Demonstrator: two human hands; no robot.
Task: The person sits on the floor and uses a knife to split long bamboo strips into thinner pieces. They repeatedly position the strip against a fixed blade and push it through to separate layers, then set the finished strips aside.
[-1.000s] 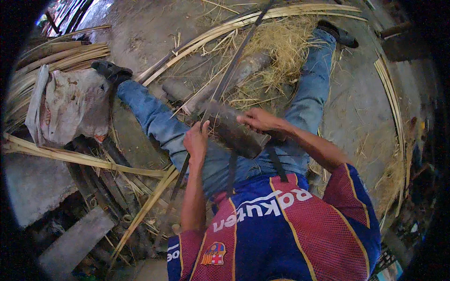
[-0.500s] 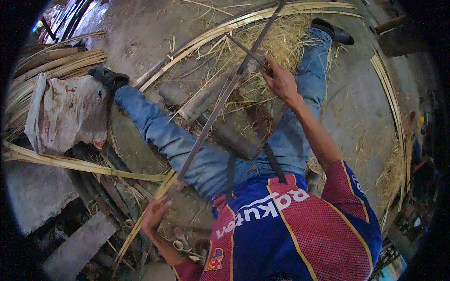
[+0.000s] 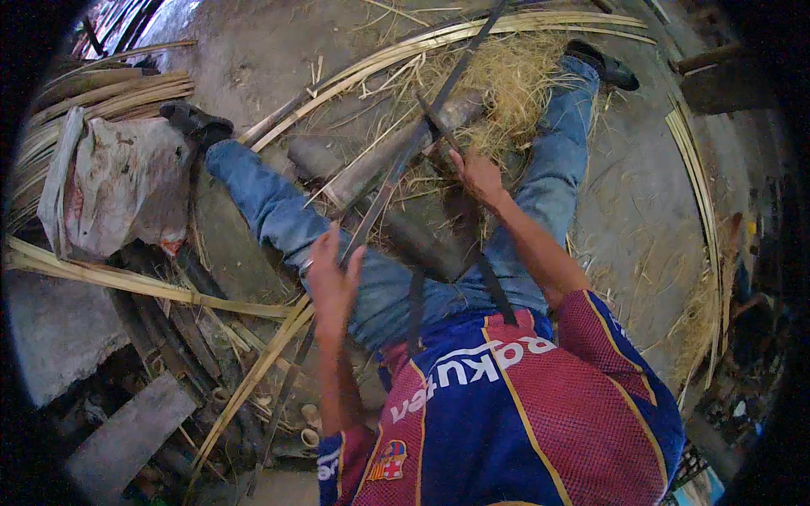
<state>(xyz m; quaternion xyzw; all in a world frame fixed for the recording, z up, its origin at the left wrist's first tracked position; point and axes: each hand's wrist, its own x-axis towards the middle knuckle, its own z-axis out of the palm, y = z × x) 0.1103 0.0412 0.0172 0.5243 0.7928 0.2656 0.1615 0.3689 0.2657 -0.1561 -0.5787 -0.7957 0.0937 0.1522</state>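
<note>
Between the spread legs, over the middle of the floor [image 3: 624, 202], running a dark strip [image 3: 404, 163] slantwise from the far edge down past the left thigh. Holding the left hand [image 3: 333, 274] loosely open around it, thumb apart from fingers, apparently guiding rather than clamping. Closing the right hand [image 3: 479, 179] round a knife [image 3: 450, 138], mostly hiding the handle, and crossing blade over strip in view beside the pale log [image 3: 359, 181]; not showing, through the blur, whether touching or merely overlapping. Probably paring, judging by the shavings [image 3: 515, 93] heaping toward the floor's far edge.

For working well, better holding the blade at a low, even slant than digging in; backing the strip with the dark log [image 3: 426, 244] before pressing; pulling straight along the length without twisting; matching pressure across the width, so as not to be thinning one side. Pinching more firmly with the left hand when tensioning, while placing fingers off the strip's edges, out of the blade's path. Aiming the cutting edge away from the jeans [image 3: 544, 177].
</note>
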